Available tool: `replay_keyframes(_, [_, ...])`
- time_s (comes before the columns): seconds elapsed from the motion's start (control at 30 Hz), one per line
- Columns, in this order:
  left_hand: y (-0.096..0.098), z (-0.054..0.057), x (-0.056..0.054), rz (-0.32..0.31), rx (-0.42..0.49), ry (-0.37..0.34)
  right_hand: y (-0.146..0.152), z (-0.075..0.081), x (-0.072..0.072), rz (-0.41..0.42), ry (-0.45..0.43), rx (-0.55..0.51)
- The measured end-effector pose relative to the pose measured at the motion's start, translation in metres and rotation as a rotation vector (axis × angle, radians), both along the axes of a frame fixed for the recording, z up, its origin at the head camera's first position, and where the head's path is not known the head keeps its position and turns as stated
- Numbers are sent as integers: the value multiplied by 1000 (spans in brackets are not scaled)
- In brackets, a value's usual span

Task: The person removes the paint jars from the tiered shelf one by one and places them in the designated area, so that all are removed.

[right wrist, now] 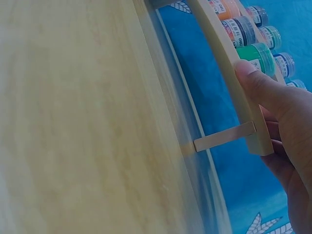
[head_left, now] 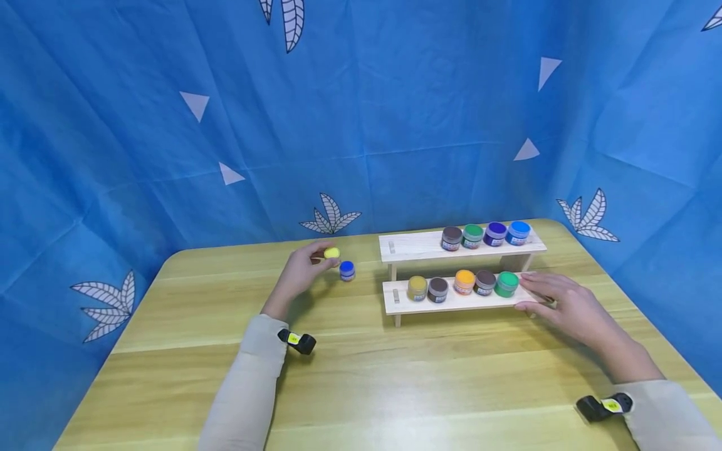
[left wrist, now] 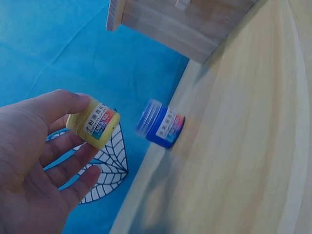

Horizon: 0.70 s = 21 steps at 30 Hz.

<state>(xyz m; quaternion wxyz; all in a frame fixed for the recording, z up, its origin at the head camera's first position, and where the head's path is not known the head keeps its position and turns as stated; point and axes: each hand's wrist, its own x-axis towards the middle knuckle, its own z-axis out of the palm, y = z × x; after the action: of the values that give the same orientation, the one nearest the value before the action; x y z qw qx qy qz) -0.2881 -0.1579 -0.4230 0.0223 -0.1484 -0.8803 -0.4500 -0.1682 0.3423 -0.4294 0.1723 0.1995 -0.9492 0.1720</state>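
Left grip (head_left: pixel 304 268) pinches a small yellow paint jar (left wrist: pixel 95 124) with a printed label between thumb and fingers, holding it raised above the pale wood-grain table (head_left: pixel 423 376). Just right of that grip, a small blue paint jar (head_left: pixel 346 270) with a clear lid stands upright on the table, near the held jar but apart from it. Farther right, between the two grips, stands a two-tier pale wooden rack (head_left: pixel 414 245). Its lower shelf (head_left: pixel 403 303) carries, running toward the right grip (head_left: pixel 564 304), a mustard-yellow jar (head_left: pixel 417 288), a dark brown jar (head_left: pixel 437 290), then past a small gap an orange jar (head_left: pixel 464 282), a second dark brown jar (head_left: pixel 484 282) and a green jar (head_left: pixel 506 284). On the upper shelf (head_left: pixel 424 245), more jars stand toward the right grip's side: very dark brown (head_left: pixel 451 238), deep green (head_left: pixel 472 236), purple (head_left: pixel 496 233) and light blue (head_left: pixel 517 232). The right grip clasps the lower shelf's right end, thumb at its front edge and fingers curled behind; whether the thumb tip also touches the green jar is hard to tell.
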Motion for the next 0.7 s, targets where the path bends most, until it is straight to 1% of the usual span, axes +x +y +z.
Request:
replay_keyframes(0.23, [-8,-6,-5,4,19,-30,-1,0,1,0,10,-3])
replay_keyframes(0.5, [-13,-16,-8,-26,5,-76,0,-3,-1,1,23,0])
replay_keyframes(0.7, [-16,-24,-11,-60,-27,-86,0,-4,-3,-7,7,-3])
